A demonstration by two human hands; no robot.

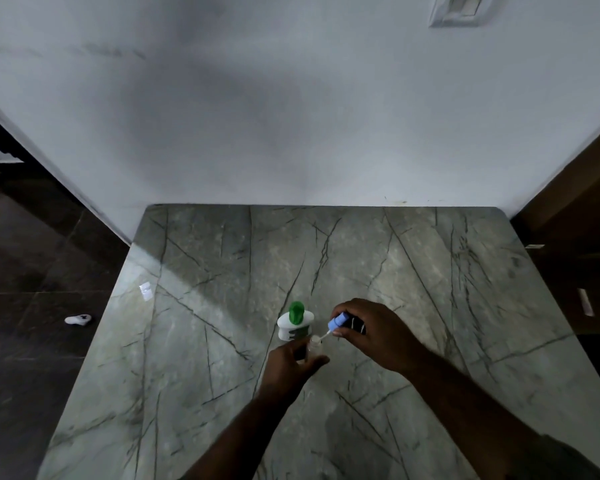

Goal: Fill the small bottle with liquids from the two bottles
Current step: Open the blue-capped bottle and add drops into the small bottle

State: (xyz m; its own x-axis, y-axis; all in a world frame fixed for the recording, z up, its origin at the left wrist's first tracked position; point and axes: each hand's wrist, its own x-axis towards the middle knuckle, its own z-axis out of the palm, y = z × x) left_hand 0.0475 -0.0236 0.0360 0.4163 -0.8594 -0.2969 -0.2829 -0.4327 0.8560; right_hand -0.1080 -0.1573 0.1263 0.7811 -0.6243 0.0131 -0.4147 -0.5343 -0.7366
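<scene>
A small clear bottle (315, 342) stands on the grey-green marble table (222, 375), with my left hand (293, 362) wrapped around its lower part. My right hand (374, 332) holds a dark bottle (355, 323) with a light blue nozzle (338, 322), tilted to the left. A thin white stream or tip runs from the nozzle down to the small bottle's mouth. Just behind and left of the small bottle stands a white bottle with a green cap (296, 322), upright and untouched.
A white wall rises directly behind the table's far edge. A small white sticker (146, 291) lies near the table's left edge. Dark floor with a white object (78, 319) lies to the left, and brown furniture (575, 237) stands at the right.
</scene>
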